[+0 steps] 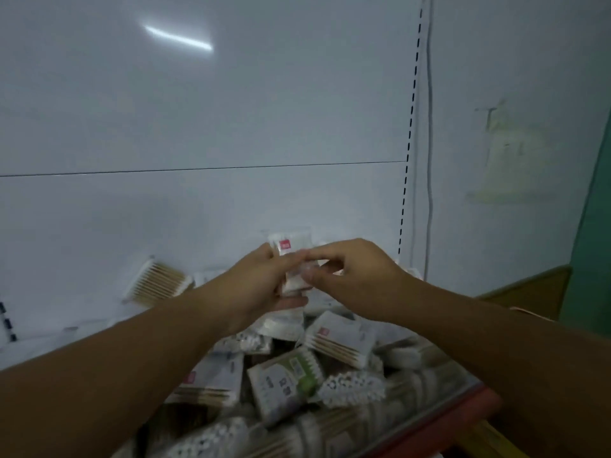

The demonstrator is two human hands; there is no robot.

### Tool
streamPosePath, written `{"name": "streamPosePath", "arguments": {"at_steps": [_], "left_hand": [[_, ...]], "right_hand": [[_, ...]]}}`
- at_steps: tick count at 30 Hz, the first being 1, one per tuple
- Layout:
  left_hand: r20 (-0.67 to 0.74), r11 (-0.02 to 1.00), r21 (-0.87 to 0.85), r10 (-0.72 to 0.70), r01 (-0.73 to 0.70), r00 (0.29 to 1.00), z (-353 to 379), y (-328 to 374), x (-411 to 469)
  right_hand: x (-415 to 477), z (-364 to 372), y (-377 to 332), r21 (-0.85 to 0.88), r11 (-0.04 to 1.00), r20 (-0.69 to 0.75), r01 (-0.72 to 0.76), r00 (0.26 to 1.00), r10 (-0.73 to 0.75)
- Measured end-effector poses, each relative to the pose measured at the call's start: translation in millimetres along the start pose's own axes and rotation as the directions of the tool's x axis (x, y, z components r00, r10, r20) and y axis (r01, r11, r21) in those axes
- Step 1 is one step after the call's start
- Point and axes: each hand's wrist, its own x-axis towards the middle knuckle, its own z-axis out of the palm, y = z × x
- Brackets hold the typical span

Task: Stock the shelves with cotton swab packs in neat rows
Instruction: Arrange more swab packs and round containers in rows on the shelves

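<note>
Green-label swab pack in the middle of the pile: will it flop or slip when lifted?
The green-label pack probably holds its shape: straight swabs fill it. Likely light, being thin sticks and cotton. Its shiny wrap may slip, and it lies tilted on loose packs, so a push could slide it.

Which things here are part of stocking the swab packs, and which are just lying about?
Job: left hand and right hand gripping the held pack; pile of packs; stray pack; shelf.
Lying about: wall cable; paper patch; brown board.
</note>
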Motion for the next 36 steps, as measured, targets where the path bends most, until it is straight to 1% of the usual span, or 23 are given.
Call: {"name": "streamPosePath", "arguments": {"at_steps": [1, 2, 4, 6, 7, 9, 11, 13, 14, 16, 18, 20, 22, 24, 26, 27, 28, 29, 30, 31, 32, 34, 36], "left_hand": [[-0.108, 1.000, -0.026, -0.013, 0.010, 0.994, -2.7, -1.7, 2.2], [-0.178, 0.998, -0.056, -0.047, 0.038, 0.983, -7.6, -3.0, 3.3], [-0.209, 0.988, -0.113, -0.131, 0.109, 0.969, -18.0, -1.7, 1.0], [-0.218, 0.981, -0.125, -0.170, 0.145, 0.961, -25.0, -1.1, -2.9], [-0.231, 0.981, -0.126, -0.173, 0.146, 0.958, -26.4, 0.0, -5.2], [-0.265, 0.984, -0.114, -0.165, 0.139, 0.950, -28.1, 1.5, -8.6], [-0.293, 0.988, -0.077, -0.152, 0.135, 0.944, -28.6, 5.2, -12.3], [-0.318, 0.991, -0.064, -0.131, 0.117, 0.939, -32.0, 8.2, -13.5], [-0.329, 0.992, -0.070, -0.124, 0.107, 0.936, -32.4, 9.7, -13.5], [-0.328, 0.991, -0.104, -0.109, 0.079, 0.938, -30.1, 11.6, -13.0], [-0.261, 0.987, -0.149, -0.095, 0.057, 0.961, -24.6, 12.4, -14.0], [-0.148, 0.994, -0.101, -0.046, 0.031, 0.988, -19.6, 11.4, -16.8], [-0.111, 0.994, -0.108, -0.005, -0.007, 0.994, -22.9, 9.1, -22.4], [-0.164, 0.990, -0.141, 0.010, -0.034, 0.986, -35.2, 6.5, -28.4], [-0.277, 0.992, -0.119, 0.005, -0.040, 0.961, -52.3, 3.3, -34.6], [-0.338, 0.993, -0.110, -0.001, -0.039, 0.941, -61.2, 2.8, -38.6], [-0.385, 0.994, -0.100, -0.004, -0.037, 0.923, -69.8, 3.0, -42.9], [-0.417, 0.996, -0.085, -0.008, -0.030, 0.909, -77.6, 3.8, -48.1], [-0.433, 0.998, -0.066, -0.015, -0.015, 0.901, -84.5, 4.7, -53.2], [-0.437, 0.999, -0.051, -0.029, 0.007, 0.899, -90.1, 5.7, -59.0], [-0.438, 0.999, -0.040, -0.045, 0.030, 0.898, -94.8, 5.9, -64.4], [-0.446, 0.997, -0.027, -0.074, 0.069, 0.892, -103.1, 4.8, -73.5], [-0.471, 0.994, -0.028, -0.105, 0.104, 0.876, -111.7, 4.4, -82.0]], "right_hand": [[-0.6, -1.7, 4.9, 0.017, 1.000, 0.043, -0.022, 0.999, 0.021], [-2.9, -5.0, 11.4, -0.025, 0.999, 0.072, -0.033, 0.997, 0.035], [-11.7, -10.3, 23.3, -0.193, 0.981, 0.185, 0.014, 0.982, 0.023], [-22.8, -6.0, 32.3, -0.372, 0.922, 0.344, 0.106, 0.939, 0.031], [-26.5, -1.9, 35.1, -0.437, 0.886, 0.368, 0.157, 0.930, 0.017], [-29.1, 3.2, 37.7, -0.469, 0.856, 0.322, 0.218, 0.945, -0.065], [-27.2, 1.4, 35.4, -0.441, 0.866, 0.270, 0.237, 0.955, -0.124], [-21.9, -5.9, 32.8, -0.387, 0.897, 0.194, 0.216, 0.970, -0.149], [-17.8, -10.9, 30.8, -0.338, 0.925, 0.130, 0.173, 0.982, -0.136], [-6.3, -17.5, 25.8, -0.179, 0.982, -0.063, 0.064, 0.995, -0.077], [7.6, -12.3, 14.6, -0.006, 0.998, -0.217, 0.063, 0.974, -0.063], [17.4, 5.0, -0.1, 0.047, 0.992, -0.199, 0.115, 0.975, -0.103], [21.6, 24.8, -11.7, -0.006, 0.978, -0.112, 0.211, 0.971, -0.210], [25.1, 35.2, -14.4, 0.045, 0.964, -0.023, 0.261, 0.965, -0.260], [28.1, 35.8, -8.1, 0.094, 0.976, 0.046, 0.198, 0.978, -0.203], [28.7, 36.0, -3.5, 0.009, 0.983, 0.080, 0.182, 0.980, -0.182], [29.2, 37.8, 0.7, -0.161, 0.964, 0.142, 0.211, 0.972, -0.189], [28.7, 41.7, 4.4, -0.333, 0.907, 0.228, 0.257, 0.955, -0.187], [27.5, 48.3, 6.7, -0.455, 0.839, 0.313, 0.297, 0.936, -0.162], [25.3, 54.8, 6.6, -0.514, 0.800, 0.376, 0.310, 0.919, -0.114], [24.3, 60.0, 6.1, -0.529, 0.792, 0.398, 0.306, 0.913, -0.087], [23.8, 59.4, -0.5, -0.553, 0.774, 0.362, 0.308, 0.926, -0.109], [25.1, 48.7, -8.2, -0.537, 0.790, 0.255, 0.296, 0.950, -0.182]]}}
